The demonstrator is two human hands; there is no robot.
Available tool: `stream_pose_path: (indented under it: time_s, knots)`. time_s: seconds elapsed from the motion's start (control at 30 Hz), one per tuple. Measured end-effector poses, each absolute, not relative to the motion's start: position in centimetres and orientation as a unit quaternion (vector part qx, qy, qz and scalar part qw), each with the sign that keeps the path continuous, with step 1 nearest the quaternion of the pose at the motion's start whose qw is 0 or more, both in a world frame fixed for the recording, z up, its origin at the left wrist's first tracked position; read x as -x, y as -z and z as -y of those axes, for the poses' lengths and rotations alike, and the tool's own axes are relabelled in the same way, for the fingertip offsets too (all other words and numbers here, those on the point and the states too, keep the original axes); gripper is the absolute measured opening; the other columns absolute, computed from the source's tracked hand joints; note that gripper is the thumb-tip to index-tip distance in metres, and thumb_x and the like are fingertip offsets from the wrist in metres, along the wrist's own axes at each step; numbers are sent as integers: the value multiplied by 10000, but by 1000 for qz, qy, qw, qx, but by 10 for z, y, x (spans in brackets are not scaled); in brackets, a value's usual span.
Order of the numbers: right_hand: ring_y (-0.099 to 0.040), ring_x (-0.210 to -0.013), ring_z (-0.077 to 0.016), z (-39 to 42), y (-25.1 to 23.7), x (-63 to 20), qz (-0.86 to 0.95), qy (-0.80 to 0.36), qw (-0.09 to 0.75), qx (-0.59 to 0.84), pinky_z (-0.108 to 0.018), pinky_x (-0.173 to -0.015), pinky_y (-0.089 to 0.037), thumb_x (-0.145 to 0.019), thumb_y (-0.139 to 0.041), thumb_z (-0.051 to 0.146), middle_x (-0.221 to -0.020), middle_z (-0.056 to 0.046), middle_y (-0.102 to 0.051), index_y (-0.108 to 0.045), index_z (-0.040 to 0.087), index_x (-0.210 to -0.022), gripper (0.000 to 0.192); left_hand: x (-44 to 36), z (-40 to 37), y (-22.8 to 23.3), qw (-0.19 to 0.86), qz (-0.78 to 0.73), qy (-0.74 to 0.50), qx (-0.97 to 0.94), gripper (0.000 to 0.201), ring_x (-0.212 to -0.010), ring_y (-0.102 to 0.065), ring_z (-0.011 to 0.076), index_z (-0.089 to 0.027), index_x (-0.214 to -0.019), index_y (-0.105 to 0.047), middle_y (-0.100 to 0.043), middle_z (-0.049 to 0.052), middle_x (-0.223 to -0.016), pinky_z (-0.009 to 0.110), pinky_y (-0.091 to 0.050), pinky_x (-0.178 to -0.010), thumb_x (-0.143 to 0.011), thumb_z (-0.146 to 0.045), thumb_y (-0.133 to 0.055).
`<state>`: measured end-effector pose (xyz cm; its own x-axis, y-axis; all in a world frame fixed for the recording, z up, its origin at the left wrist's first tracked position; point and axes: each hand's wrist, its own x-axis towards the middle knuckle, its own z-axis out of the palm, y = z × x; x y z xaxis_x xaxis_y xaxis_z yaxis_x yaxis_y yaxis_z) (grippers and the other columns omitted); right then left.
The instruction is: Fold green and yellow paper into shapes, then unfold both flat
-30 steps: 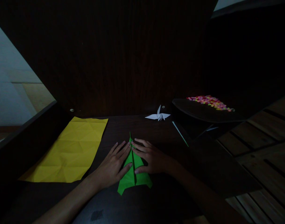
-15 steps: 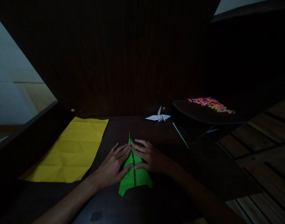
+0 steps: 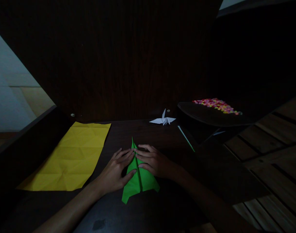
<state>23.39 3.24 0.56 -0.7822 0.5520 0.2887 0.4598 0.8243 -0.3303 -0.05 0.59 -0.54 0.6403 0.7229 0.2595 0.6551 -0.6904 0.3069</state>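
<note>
A folded sheet of green paper (image 3: 148, 182) lies on the dark table, its narrow point facing away from me and its wide end toward me. A seam runs down its middle. My left hand (image 3: 117, 171) rests flat on the left half, fingers stretched toward the seam near the tip. On the right half lies my right hand (image 3: 155, 162), palm down, with its fingers spread and their tips by the seam. Both hands press on the paper without gripping it. Fingers cover part of the upper folds.
A creased yellow sheet (image 3: 72, 158) lies on the left. Behind the green paper stands a white paper crane (image 3: 163, 120). A thin white-and-green strip (image 3: 186, 138) lies to the right. Small colourful pieces (image 3: 217, 105) cover part of a raised dark shelf (image 3: 198, 116). A dark panel (image 3: 128, 64) rises behind.
My right thumb has moved up, away from the lower part of the seam. The two halves spread slightly wider at the near end. The whole view has shifted a little.
</note>
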Motion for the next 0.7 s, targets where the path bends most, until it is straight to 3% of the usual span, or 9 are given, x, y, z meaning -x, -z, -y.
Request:
stream_pose_path:
  time_s: [0.33, 0.53, 0.7]
  knots:
    - [-376, -1369, -274, -33, 0, -232, 933, -130, 219, 256, -464, -1091, -419, -999, -453, 219, -1409, -116, -553, -570, 101, -1332, 372, 1, -7, 4, 118, -383, -192, -896, 627, -1364, -441, 320, -222, -1514, -335, -491, 112, -1477, 631, -332, -1110, -934, -322, -553]
    - [-433, -1313, -305, -34, -4, -234, 924, -114, 214, 294, -527, -1030, -440, -983, -479, 219, -1381, -82, -586, -636, 166, -1266, 328, 0, -8, 5, 111, -396, -212, -887, 519, -1322, -476, 312, -189, -1452, -454, -559, 105, -1422, 570, -409, -1083, -954, -317, -520]
    - [-492, -1237, -301, -37, -4, -236, 896, -107, 265, 340, -524, -992, -453, -945, -533, 217, -1304, -84, -643, -701, 178, -1152, 269, -1, -7, 2, 125, -414, -261, -863, 429, -1228, -547, 285, -204, -1378, -546, -633, 89, -1338, 510, -501, -1005, -960, -294, -509]
